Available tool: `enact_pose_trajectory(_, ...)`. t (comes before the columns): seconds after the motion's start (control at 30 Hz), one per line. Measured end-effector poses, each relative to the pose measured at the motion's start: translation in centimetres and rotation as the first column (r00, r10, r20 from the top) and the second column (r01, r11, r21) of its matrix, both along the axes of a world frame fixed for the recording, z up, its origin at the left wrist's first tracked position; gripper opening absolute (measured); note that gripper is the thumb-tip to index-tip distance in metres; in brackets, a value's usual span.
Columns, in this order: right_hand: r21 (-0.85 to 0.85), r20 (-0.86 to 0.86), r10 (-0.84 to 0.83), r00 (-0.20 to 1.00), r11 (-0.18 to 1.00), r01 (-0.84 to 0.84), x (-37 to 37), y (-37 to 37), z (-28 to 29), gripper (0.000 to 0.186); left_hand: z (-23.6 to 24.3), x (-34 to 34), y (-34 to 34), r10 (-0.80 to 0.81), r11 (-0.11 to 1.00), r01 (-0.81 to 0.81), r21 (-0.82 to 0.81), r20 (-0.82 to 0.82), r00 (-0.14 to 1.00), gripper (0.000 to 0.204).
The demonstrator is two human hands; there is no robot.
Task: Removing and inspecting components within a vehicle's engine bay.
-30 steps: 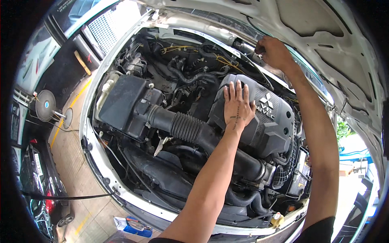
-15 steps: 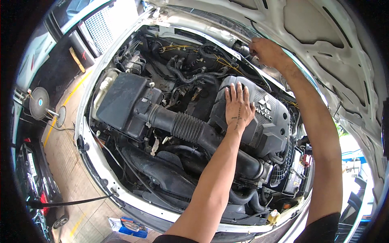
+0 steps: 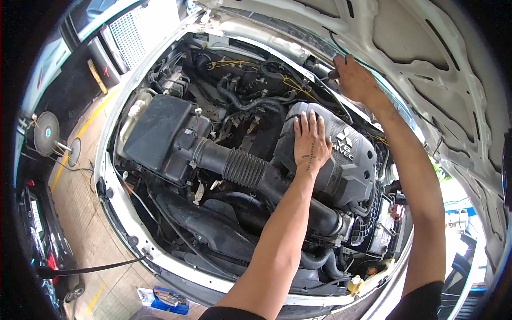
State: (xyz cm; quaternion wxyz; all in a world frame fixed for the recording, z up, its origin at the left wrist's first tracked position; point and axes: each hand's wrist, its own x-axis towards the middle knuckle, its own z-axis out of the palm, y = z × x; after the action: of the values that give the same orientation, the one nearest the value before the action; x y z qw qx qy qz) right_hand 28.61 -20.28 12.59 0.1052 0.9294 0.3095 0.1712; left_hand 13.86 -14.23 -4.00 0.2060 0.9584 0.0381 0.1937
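Note:
My left hand (image 3: pixel 312 146) lies flat on the grey plastic engine cover (image 3: pixel 354 184), its fingers spread and pointing toward the back of the bay. Farther back and to the right, my right hand (image 3: pixel 356 82) is at the cowl by the windshield base, under the raised hood (image 3: pixel 410 42). Its fingers are curled around something dark and small that I cannot make out. Left of the cover, a ribbed black intake hose (image 3: pixel 244 168) runs from the black air filter box (image 3: pixel 159 133) across the bay, passing behind my left forearm.
A battery (image 3: pixel 381 229) with a red terminal cover sits at the right side. Yellow wires (image 3: pixel 293 84) cross the rear of the bay. On the floor lies a blue tool case (image 3: pixel 170 301). A black car (image 3: pixel 45 234) and a round-based metal stand (image 3: pixel 48 133) are at the left.
My right hand has drawn slightly back toward me and to the right, its wrist turned a little. The left hand stays on the engine cover. The view has shifted slightly.

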Motion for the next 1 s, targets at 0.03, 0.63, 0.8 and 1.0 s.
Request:
enact_pose_trajectory(0.03,-0.092,0.100,0.207,0.973,0.976,-0.198,-0.6,-0.5,0.3,0.035,0.2,-0.2,-0.4,-0.004,1.000,0.004,-0.013,0.018,1.000,0.067)
enact_pose_trajectory(0.63,-0.084,-0.104,-0.260,0.960,0.964,0.252,-1.1,0.3,2.4,0.058,-0.4,0.1,-0.2,0.007,1.000,-0.006,-0.021,0.034,0.999,0.067)
enact_pose_trajectory(0.8,-0.206,-0.099,-0.278,0.956,0.945,0.253,-1.4,0.6,3.5,0.066,-0.1,0.0,-0.5,0.017,1.000,-0.016,-0.007,0.048,0.999,0.066)
enact_pose_trajectory(1.0,-0.068,-0.107,-0.222,0.969,0.974,0.215,-2.7,1.2,3.3,0.049,-0.6,0.0,0.0,0.018,0.999,-0.016,-0.031,0.058,0.998,0.065)
